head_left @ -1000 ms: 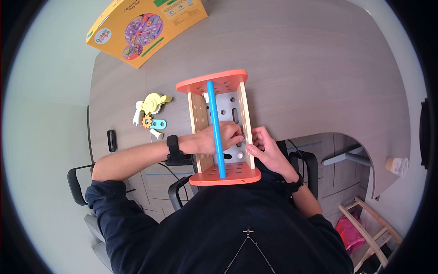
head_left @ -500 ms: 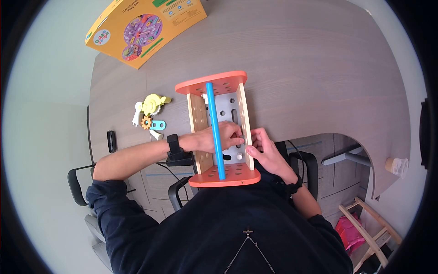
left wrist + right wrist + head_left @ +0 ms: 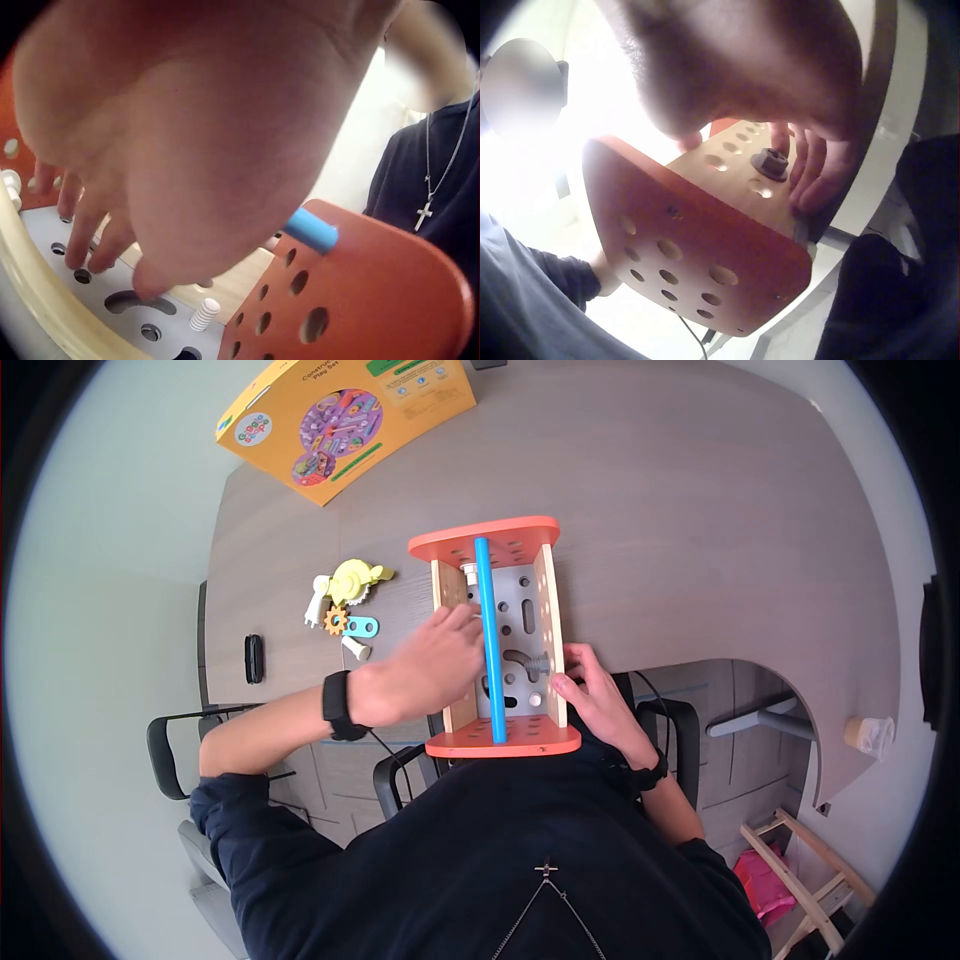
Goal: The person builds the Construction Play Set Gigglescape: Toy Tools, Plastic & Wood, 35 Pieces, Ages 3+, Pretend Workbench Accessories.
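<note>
An open toolbox has red ends point(image 3: 505, 738), pale wooden sides and a blue rod point(image 3: 493, 650) along its top. My left hand point(image 3: 430, 665) is over its left side, fingers by the rod; in the left wrist view its fingers point(image 3: 90, 232) hang loosely above the grey perforated panel point(image 3: 45, 232), holding nothing visible. A grey threaded bolt point(image 3: 538, 664) juts inward from the right wooden side point(image 3: 548, 595). My right hand point(image 3: 605, 710) grips that side, thumb at its edge. The right wrist view shows fingers beside the bolt's grey head point(image 3: 771, 162) on the outer face.
Left of the toolbox lie a yellow piece point(image 3: 352, 582), an orange gear point(image 3: 336, 621), a turquoise strip point(image 3: 362, 627) and white parts. A yellow carton point(image 3: 400, 410) stands at the back left. A black object point(image 3: 254, 658) is near the left edge, a cup point(image 3: 868, 736) at far right.
My left hand has drawn back to the left, out of the toolbox, uncovering the grey bolt. My right hand keeps its place at the right side. The head view has shifted slightly.
</note>
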{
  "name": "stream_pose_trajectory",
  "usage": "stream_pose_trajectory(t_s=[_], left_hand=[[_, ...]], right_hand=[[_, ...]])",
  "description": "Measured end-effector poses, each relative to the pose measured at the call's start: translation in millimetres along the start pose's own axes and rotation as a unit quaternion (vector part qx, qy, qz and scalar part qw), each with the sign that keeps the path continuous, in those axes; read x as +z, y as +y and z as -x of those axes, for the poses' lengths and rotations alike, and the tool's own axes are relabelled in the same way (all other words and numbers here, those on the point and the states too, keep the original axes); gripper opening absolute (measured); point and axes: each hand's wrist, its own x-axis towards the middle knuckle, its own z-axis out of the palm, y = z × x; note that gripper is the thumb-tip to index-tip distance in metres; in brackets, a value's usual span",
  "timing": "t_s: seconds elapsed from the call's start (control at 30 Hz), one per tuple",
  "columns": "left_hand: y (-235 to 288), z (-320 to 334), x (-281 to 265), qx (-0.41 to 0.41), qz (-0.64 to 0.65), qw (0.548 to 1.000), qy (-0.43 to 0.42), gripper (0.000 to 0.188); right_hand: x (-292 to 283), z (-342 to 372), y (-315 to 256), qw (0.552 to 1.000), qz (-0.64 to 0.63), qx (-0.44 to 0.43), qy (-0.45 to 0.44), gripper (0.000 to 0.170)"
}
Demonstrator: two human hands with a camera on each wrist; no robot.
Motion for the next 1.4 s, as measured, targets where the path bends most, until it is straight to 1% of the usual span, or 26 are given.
stream_pose_trajectory(t_s=[0.07,0.1,0.13,0.2,0.3,0.37,0.4,0.47,0.57,0.6,0.67,0.7,0.8,0.83,0.87,0.9,0.93,1.0,1.03,1.07,1.1,1.13,1.17,1.27,1.37,1.4], left_hand=[[-8,3,-20,-0.084,0.132,0.987,-0.04,0.034],[-10,3,-25,-0.125,0.197,0.971,-0.059,0.035],[-9,4,-22,-0.147,0.311,0.938,-0.04,0.036],[-6,7,-17,-0.181,0.523,0.833,0.002,0.037],[6,3,-24,-0.216,0.74,0.636,-0.018,0.038],[12,4,-26,-0.22,0.721,0.657,-0.003,0.038],[15,6,-27,-0.223,0.712,0.666,0.005,0.039],[17,12,-38,-0.186,0.721,0.666,0.033,0.038],[22,20,-51,-0.127,0.753,0.641,0.074,0.036],[24,24,-56,-0.105,0.766,0.627,0.089,0.035],[28,37,-73,-0.109,0.744,0.648,0.119,0.038],[31,45,-83,-0.122,0.728,0.662,0.133,0.038],[30,53,-46,-0.111,0.702,0.673,0.208,0.046],[34,53,-35,-0.12,0.697,0.668,0.233,0.047],[34,51,-21,-0.128,0.692,0.663,0.257,0.048],[31,45,2,-0.121,0.705,0.648,0.262,0.053],[27,41,26,-0.141,0.678,0.672,0.261,0.053],[20,38,53,-0.174,0.619,0.722,0.256,0.054],[22,45,57,-0.215,0.617,0.728,0.207,0.048],[22,52,60,-0.221,0.592,0.752,0.186,0.045],[22,59,63,-0.228,0.566,0.775,0.167,0.042],[22,67,66,-0.234,0.539,0.796,0.147,0.039],[23,75,62,-0.278,0.526,0.788,0.162,0.034],[12,100,60,-0.344,0.431,0.804,0.224,0.031],[0,121,73,-0.395,0.315,0.826,0.249,0.032],[-2,124,77,-0.408,0.307,0.822,0.251,0.035]], right_hand=[[0,1,-6,1.0,-0.001,0.012,-0.006,0.057],[-1,1,-4,1.0,-0.015,0.003,-0.008,0.057],[0,0,0,1.0,-0.029,-0.005,-0.011,0.056],[1,-3,1,0.999,-0.044,-0.018,-0.018,0.055],[1,-6,1,0.998,-0.054,-0.028,-0.029,0.058],[-1,-7,5,0.996,-0.067,-0.032,-0.039,0.063],[-1,-6,2,0.994,-0.103,-0.009,-0.046,0.066],[2,-3,-8,0.982,-0.174,0.035,-0.06,0.072],[1,3,-47,0.953,-0.271,0.026,-0.134,0.083],[0,2,-58,0.959,-0.25,0.013,-0.135,0.085],[-5,-4,-79,0.968,-0.21,-0.014,-0.134,0.089],[-9,-8,-88,0.976,-0.182,-0.022,-0.116,0.095],[-15,-15,-121,0.987,-0.033,-0.151,-0.051,0.098],[-13,-14,-134,0.986,0.011,-0.165,-0.007,0.099],[-12,-17,-141,0.963,0.143,-0.226,0.036,0.097],[-12,-21,-147,0.917,0.271,-0.281,0.079,0.096],[-12,-25,-150,0.85,0.392,-0.33,0.119,0.095],[-13,-41,-143,0.748,0.505,-0.412,0.125,0.089],[-16,-49,-137,0.695,0.559,-0.437,0.121,0.086],[-20,-57,-131,0.637,0.609,-0.458,0.116,0.084],[-22,-65,-124,0.608,0.633,-0.464,0.121,0.079],[-25,-72,-121,0.596,0.644,-0.465,0.117,0.077],[-28,-77,-119,0.584,0.654,-0.467,0.113,0.075],[-33,-88,-107,0.564,0.677,-0.462,0.104,0.069],[-40,-100,-93,0.536,0.697,-0.468,0.096,0.062],[-43,-103,-88,0.524,0.703,-0.472,0.093,0.059]])
